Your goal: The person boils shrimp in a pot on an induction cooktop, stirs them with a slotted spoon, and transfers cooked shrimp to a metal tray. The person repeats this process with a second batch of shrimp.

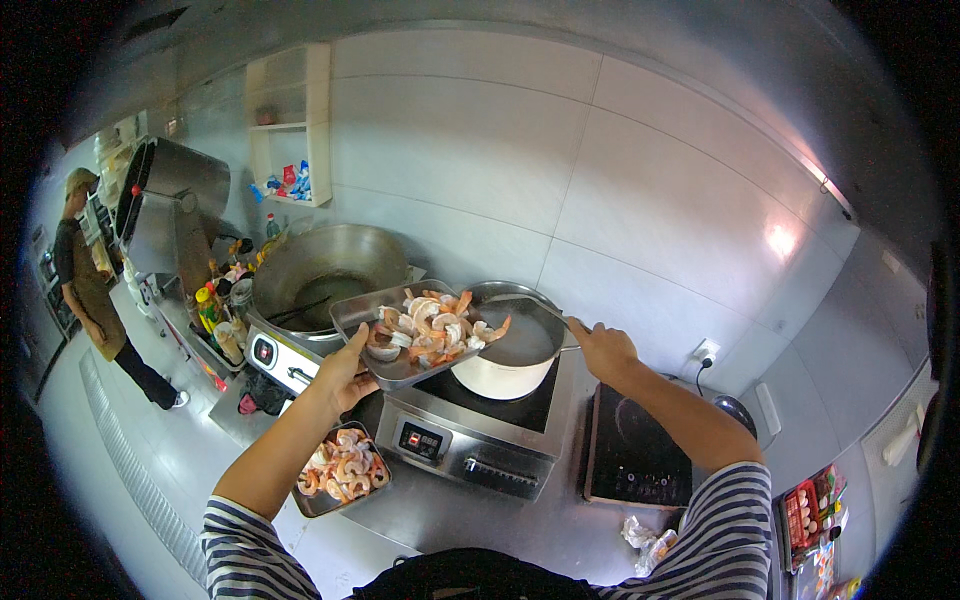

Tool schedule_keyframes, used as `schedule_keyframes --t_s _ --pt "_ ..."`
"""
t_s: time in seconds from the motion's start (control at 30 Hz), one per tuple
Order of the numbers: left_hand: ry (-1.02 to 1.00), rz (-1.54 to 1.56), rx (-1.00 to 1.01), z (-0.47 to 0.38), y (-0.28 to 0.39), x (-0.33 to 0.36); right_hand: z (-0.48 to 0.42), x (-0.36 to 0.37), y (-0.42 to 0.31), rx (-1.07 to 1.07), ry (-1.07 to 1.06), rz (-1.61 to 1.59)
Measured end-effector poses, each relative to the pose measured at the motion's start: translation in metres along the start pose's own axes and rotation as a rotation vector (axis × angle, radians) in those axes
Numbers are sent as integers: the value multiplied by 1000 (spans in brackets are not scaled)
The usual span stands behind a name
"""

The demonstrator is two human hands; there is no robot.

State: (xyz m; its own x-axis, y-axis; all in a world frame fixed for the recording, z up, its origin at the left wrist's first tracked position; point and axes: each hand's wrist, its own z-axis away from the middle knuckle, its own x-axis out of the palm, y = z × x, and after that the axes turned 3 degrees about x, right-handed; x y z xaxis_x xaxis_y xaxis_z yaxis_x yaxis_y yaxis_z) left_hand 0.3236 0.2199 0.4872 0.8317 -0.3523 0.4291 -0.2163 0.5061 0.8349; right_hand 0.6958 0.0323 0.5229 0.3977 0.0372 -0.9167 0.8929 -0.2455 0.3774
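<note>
My left hand [345, 373] grips the near left side of a metal tray [349, 311] with shrimp [439, 326] on it. The tray is held in the air, its right end over the left rim of a white pot [491, 381]. The pot stands on an induction cooker [480, 446] and holds cloudy liquid [517, 330]. My right hand [604, 349] holds the handle of a metal utensil [547, 304], whose head is over or in the pot; its exact kind is unclear. A second metal tray [319, 506] of shrimp [349, 465] lies below my left forearm.
A large wok [375, 247] sits on a cooker at the left, beside seasoning bottles [206, 307]. A black induction hob [637, 457] lies at the right, with crumpled plastic [645, 544] nearer me. A person [94, 285] stands at the far left.
</note>
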Motion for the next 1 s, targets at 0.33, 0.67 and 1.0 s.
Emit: schedule_keyframes --t_s 0.33,0.67,1.0 --pt "20 5 28 1 5 6 -57 -70 60 -175 -462 -155" --pt "4 4 2 3 6 17 -65 -29 53 176 -1165 -1056" --pt "17 36 20 -2 1 26 -38 14 26 501 -976 -1746"
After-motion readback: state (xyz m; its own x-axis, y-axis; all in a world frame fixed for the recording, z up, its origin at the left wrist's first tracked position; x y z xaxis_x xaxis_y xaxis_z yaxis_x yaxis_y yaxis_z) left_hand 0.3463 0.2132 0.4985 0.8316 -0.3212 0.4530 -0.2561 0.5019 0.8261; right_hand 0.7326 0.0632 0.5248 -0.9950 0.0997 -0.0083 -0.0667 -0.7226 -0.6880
